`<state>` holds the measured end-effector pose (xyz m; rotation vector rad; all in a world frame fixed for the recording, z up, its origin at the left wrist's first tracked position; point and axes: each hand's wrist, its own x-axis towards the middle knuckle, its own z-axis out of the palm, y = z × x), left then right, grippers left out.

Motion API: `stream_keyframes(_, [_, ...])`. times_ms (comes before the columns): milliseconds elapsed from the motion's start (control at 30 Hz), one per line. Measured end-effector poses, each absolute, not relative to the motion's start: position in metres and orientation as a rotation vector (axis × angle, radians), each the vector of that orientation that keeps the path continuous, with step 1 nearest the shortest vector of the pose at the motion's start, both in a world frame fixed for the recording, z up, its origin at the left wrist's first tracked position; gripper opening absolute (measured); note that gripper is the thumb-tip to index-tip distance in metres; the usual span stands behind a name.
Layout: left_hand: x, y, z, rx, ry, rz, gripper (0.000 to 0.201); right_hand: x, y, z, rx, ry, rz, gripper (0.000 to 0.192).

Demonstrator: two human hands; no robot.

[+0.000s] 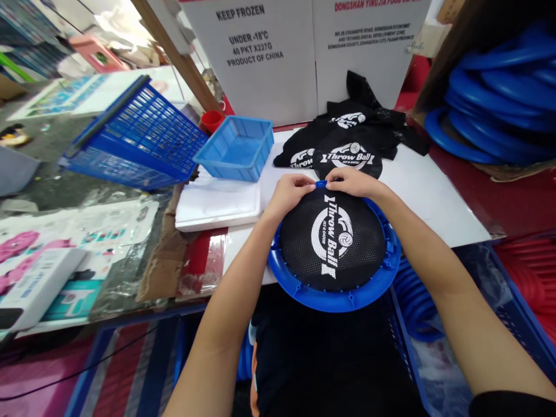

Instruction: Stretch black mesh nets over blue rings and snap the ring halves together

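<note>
A round blue plastic hoop with black mesh stretched across it tilts over the near edge of the white worktop. The mesh carries a white "Throw Ball" print, turned sideways to me. At the hoop's far edge, my left hand is closed, its fingertips pinching the rim. My right hand pinches the same edge from the other side. A short blue piece shows between the fingertips; whether it is separate from the hoop I cannot tell. Just beyond lie several loose black printed mesh discs.
A light-blue bin stands left of the discs, beside white foam and a red cup. Further left leans a blue basket. White cartons stand behind. Blue rings are stacked at right; red rings sit below.
</note>
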<state>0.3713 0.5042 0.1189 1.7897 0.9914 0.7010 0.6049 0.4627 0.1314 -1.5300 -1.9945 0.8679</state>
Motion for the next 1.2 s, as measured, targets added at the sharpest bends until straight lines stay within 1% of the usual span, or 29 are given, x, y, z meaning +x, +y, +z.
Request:
stream_keyframes(333, [0.376,0.501,0.118,1.981,1.096,0.704,0.01,0.599,0.456,0.13,-1.523,-2.0,0.741,0.012])
stream_keyframes(467, [0.376,0.498,0.119,2.006,1.056,0.741,0.009,0.6,0.456,0.13,-1.506,-2.005,0.747,0.012])
stream_keyframes(733, [0.372,0.501,0.121,1.795,0.996,0.697,0.005,0.61,0.462,0.127,-1.435,-2.021,0.873,0.013])
stream_keyframes(867, [0.375,0.499,0.121,1.93,1.06,0.72,0.006,0.607,0.459,0.127,-1.449,-2.032,0.793,0.013])
stream_keyframes(1067, [0.369,0.491,0.129,2.091,1.004,0.669,0.017,0.625,0.446,0.142,-1.41,-1.959,0.735,0.022])
stream_keyframes(1200, [0.36,0.487,0.136,2.275,1.036,0.632,0.014,0.65,0.437,0.16,-1.36,-2.02,0.808,0.025])
